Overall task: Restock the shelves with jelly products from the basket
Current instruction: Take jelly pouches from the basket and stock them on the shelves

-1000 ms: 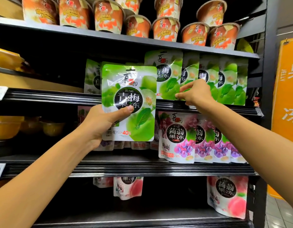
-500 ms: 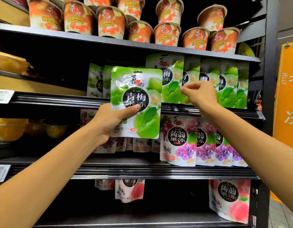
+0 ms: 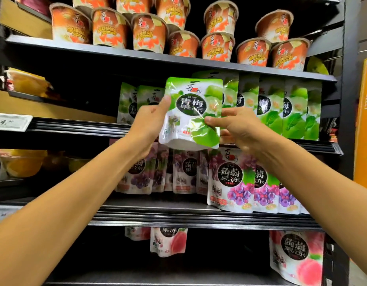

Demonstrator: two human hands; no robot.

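A green plum jelly pouch (image 3: 194,104) is held up in front of the second shelf (image 3: 79,126), between both hands. My left hand (image 3: 149,124) grips its left edge, thumb on the front. My right hand (image 3: 238,126) pinches its right side, thumb pressed on the leaf print. Behind it a row of the same green pouches (image 3: 281,112) stands on that shelf, with two more green pouches (image 3: 135,102) further back to the left. The basket is out of view.
Orange jelly cups (image 3: 149,36) fill the top shelf. Purple grape pouches (image 3: 232,180) stand on the third shelf, peach pouches (image 3: 296,256) on the one below. A black upright post (image 3: 349,96) and an orange sign (image 3: 364,120) bound the right side. Price tag (image 3: 9,121) at left.
My left hand carried the green pouch up and to the right. My right hand left the shelved pouches and took hold of the pouch's right side. The camera moved closer.
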